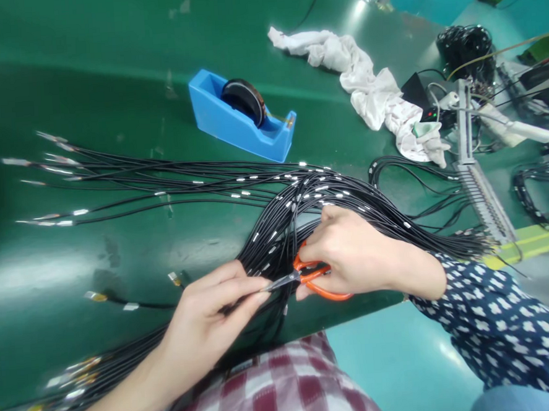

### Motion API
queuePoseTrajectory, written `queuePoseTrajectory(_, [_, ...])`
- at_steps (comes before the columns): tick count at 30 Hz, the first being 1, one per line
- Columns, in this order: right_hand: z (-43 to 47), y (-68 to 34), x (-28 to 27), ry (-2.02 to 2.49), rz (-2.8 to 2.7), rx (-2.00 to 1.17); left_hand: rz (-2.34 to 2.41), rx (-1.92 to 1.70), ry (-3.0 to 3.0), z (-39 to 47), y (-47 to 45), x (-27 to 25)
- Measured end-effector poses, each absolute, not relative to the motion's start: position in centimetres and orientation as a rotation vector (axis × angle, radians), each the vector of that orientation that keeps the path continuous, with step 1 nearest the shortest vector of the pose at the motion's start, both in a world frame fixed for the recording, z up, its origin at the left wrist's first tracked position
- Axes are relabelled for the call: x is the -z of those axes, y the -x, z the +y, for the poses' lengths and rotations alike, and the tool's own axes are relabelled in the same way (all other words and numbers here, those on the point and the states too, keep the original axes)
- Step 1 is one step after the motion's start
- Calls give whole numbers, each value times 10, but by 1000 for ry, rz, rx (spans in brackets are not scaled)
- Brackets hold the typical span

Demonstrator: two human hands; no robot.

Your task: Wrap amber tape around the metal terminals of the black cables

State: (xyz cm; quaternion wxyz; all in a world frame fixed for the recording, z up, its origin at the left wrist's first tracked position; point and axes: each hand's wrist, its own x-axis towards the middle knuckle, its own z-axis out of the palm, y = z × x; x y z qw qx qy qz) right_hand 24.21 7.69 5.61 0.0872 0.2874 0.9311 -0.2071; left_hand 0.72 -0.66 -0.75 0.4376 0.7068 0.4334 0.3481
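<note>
My right hand [335,248] grips a pair of scissors [323,287] by their orange handles, the blades pointing left. At the blade tips, my left hand [224,301] pinches with thumb and forefinger; a black cable seems to run through its fingers, but the pinched spot is too small to make out fully. Around and behind both hands lies a large bundle of black cables [279,211] with small white labels, curving across the bench. Some cable ends [62,153] fan out at the left, and more ends [75,379] lie at the lower left beside my left forearm.
Behind the cables stands a blue tape dispenser [237,130] with a dark roll [244,102]. A crumpled white cloth [374,94] stretches across the green bench [108,67]. To the right are a slotted grey rack [485,199], a coiled black cable [537,195] and a clutter of wires.
</note>
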Motion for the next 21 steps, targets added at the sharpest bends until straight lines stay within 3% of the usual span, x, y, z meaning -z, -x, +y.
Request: queuePoseTrajectory(21, [71, -240, -55, -768, 2773, 376, 1107, -889, -1774, -9, -10, 8])
